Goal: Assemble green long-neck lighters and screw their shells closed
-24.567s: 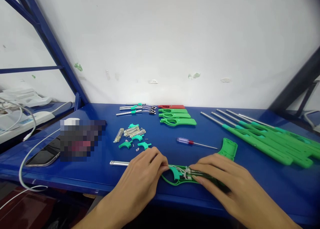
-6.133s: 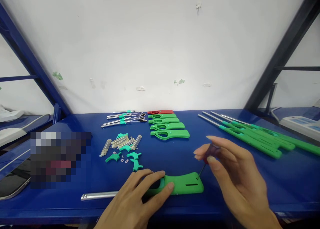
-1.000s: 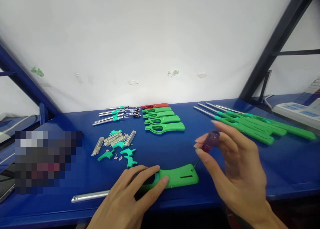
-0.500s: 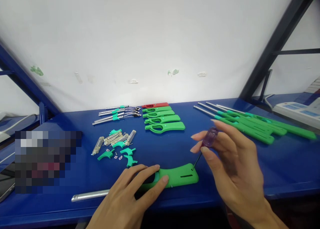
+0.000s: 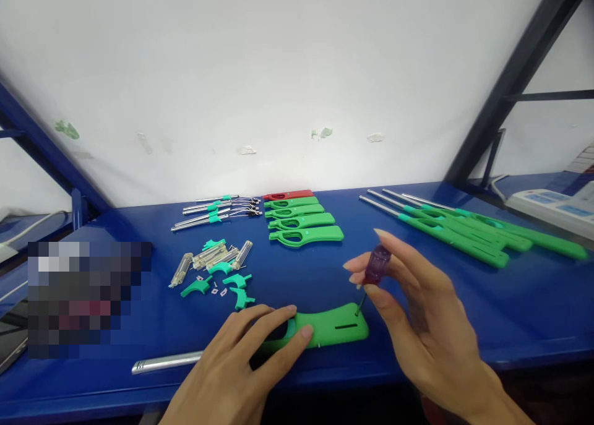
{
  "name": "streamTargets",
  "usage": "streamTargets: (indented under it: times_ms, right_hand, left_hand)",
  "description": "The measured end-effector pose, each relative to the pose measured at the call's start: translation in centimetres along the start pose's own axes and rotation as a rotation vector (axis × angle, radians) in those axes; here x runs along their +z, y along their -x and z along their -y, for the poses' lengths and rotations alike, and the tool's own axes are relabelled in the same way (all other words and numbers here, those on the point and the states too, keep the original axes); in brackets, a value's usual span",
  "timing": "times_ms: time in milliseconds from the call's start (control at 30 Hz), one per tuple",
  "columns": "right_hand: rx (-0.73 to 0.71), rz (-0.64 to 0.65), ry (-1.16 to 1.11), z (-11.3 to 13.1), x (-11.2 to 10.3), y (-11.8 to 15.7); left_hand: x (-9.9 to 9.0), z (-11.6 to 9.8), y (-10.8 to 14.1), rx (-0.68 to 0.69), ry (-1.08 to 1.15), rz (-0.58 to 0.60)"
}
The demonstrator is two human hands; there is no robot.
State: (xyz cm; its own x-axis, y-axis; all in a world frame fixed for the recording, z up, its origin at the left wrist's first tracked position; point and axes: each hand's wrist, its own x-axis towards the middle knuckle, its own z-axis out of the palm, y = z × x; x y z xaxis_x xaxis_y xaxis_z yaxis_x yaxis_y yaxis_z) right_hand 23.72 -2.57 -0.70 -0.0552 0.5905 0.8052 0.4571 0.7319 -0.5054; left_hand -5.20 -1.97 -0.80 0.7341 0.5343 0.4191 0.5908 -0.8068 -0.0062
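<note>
A green lighter [image 5: 331, 327] with a silver tube lies flat near the table's front edge. Over its middle rests my left hand [image 5: 241, 357], its fingers gripping the body near the trigger opening. My right hand [image 5: 417, 307] pinches a small screwdriver [image 5: 378, 264] by its purple handle. The screwdriver's shaft leans slightly, and its tip sits in the hole at the lighter's right end.
Clear tanks [image 5: 241, 255], teal triggers [image 5: 197, 286] and tiny parts lie left of centre. Behind are metal tubes with wires [image 5: 216, 216], green half-shells [image 5: 320, 234] and a red one [image 5: 297, 195]. Several long green lighters [image 5: 464, 242] lie at right. A blurred dark object [image 5: 88, 295] is at left.
My right hand has shifted slightly left and down with the screwdriver, which now stands more upright. The left hand and the lighter have stayed in place.
</note>
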Motion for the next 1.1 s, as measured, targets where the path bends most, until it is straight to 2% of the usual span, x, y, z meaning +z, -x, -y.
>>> streamTargets:
  times_ms: [267, 367, 567, 733, 867, 1000, 1100]
  right_hand:
    - [-0.049, 0.039, -0.003, 0.14, -0.26, -0.29]
    - [-0.037, -0.003, -0.052, 0.1, -0.3, -0.15]
    - [-0.045, -0.195, -0.063, 0.15, -0.25, -0.2]
    - [0.019, -0.167, -0.07, 0.29, -0.02, 0.21]
    - [-0.002, -0.114, -0.089, 0.31, 0.02, 0.19]
    - [-0.063, -0.197, -0.023, 0.34, 0.04, -0.29]
    - [-0.046, -0.238, 0.011, 0.42, 0.19, -0.5]
  left_hand:
    - [0.0, 0.1, 0.02, 0.017, -0.005, 0.001]
    - [-0.04, 0.15, 0.02, 0.018, -0.008, -0.002]
    - [-0.18, 0.04, -0.15, 0.012, -0.01, -0.002]
    - [-0.21, -0.06, -0.19, 0.007, -0.017, 0.004]
    - [-0.2, 0.05, -0.13, 0.015, -0.01, -0.001]
    - [-0.18, 0.13, -0.09, 0.017, -0.004, -0.003]
    - [-0.17, 0.07, -0.09, 0.004, -0.002, -0.002]
